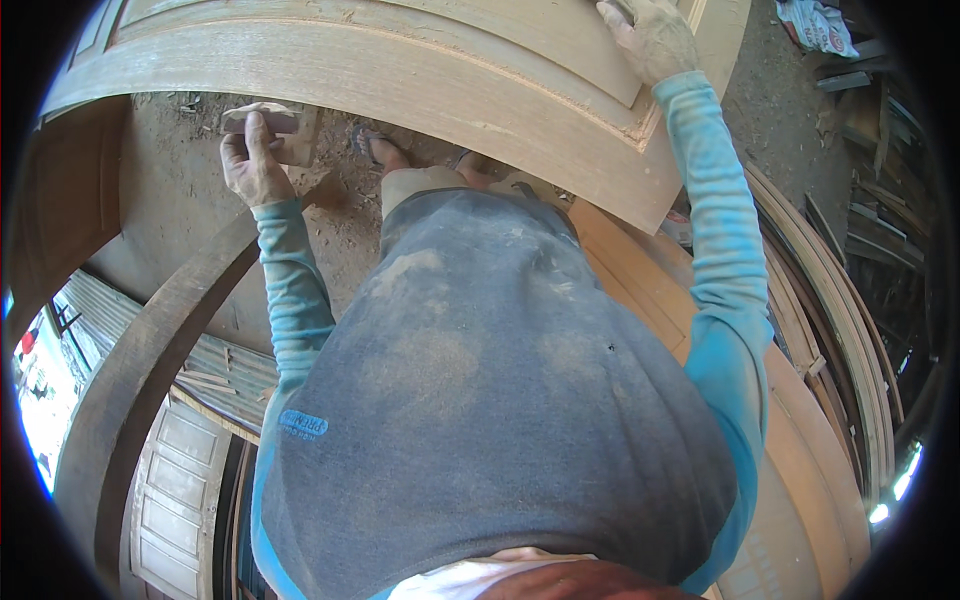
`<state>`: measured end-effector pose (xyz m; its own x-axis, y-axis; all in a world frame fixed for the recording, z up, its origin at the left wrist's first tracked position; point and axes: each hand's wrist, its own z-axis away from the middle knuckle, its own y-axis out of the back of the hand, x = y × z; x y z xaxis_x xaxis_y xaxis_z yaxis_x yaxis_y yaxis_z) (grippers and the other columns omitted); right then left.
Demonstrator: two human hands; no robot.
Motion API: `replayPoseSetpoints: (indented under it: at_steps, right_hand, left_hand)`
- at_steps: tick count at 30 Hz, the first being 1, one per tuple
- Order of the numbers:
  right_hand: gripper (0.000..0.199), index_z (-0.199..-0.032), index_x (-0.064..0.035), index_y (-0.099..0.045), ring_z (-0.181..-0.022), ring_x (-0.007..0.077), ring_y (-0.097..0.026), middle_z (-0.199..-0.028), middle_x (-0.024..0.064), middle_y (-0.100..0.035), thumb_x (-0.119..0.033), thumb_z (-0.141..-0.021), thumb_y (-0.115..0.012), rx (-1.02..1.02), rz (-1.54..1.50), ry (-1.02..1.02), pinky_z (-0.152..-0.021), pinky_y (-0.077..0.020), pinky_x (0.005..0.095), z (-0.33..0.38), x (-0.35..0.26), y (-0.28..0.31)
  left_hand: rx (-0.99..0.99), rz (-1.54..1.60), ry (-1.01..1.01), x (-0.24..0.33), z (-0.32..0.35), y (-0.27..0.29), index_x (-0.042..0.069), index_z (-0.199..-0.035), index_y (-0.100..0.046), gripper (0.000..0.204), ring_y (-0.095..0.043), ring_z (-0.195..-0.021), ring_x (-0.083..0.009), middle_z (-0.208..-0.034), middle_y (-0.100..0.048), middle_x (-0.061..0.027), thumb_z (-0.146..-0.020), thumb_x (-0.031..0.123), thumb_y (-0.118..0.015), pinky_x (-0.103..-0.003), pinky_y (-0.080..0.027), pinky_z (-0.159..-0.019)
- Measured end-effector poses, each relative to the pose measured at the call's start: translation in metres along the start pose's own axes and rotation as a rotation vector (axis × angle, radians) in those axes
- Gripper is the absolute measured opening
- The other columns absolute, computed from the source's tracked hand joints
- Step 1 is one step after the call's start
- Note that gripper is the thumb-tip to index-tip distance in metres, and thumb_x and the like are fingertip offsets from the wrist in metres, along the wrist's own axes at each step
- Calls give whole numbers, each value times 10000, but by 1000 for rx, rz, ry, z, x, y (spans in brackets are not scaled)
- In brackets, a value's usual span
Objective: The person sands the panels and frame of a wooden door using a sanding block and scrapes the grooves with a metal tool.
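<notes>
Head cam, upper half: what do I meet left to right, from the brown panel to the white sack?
Brown panel → left hand pinching a small flat piece → sandalled left foot → right hand → white sack.

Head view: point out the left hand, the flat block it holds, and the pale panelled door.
Left hand (258, 174): head view, middle of the hand.
Flat block (284, 122): head view, right part of its greyish face.
Pale panelled door (400, 85): head view, bare border nearest the wearer.
</notes>
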<state>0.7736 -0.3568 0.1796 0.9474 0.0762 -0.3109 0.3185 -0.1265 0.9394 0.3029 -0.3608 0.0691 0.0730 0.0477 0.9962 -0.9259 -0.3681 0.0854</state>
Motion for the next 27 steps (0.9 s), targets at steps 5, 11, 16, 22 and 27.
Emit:
replayPoseSetpoints:
  at_steps: [5,11,16,22,27]
  right_hand:
    - [336,-1174,-61,-715,-961,339,-723,-1118,162,-718,-334,-984,-667,-38,-224,287,-877,-591,415,28,-69,5]
    - [488,-1220,21,-668,-924,336,-736,-1048,188,-710,-370,-939,-751,-271,-672,118,-762,-611,407,87,-125,-10]
    - [401,-1197,3,-663,-920,303,-722,-1052,165,-697,-284,-934,-758,-279,-542,128,-769,-590,401,96,-100,0]
    - [256,-1068,-29,-654,-881,310,-679,-980,138,-662,-123,-858,-767,-101,-223,90,-774,-566,418,99,-9,4]
    - [251,-998,-53,-633,-883,303,-660,-968,123,-647,-124,-825,-800,-46,-139,310,-738,-559,424,97,8,-18]
  left_hand:
    - [-418,174,93,64,75,-38,18,-1237,-623,298,-684,-889,-143,-1061,-706,-78,-1006,190,-699,-276,-584,-762]
    - [-758,377,400,84,139,-98,-50,-1324,-566,394,-691,-1042,-181,-1182,-688,-125,-1028,186,-676,-327,-602,-920]
    - [-922,184,305,83,133,-106,-41,-1367,-572,453,-699,-1072,-222,-1192,-704,-153,-1041,263,-648,-370,-609,-926]
    - [-171,-123,-64,62,39,-87,-15,-1366,-617,403,-681,-1096,-197,-1218,-711,-137,-1021,186,-674,-310,-552,-983]
    - [266,-682,-321,-7,-71,-13,-20,-1307,-632,566,-670,-1144,-290,-1323,-598,-206,-931,386,-755,-383,-536,-1005]
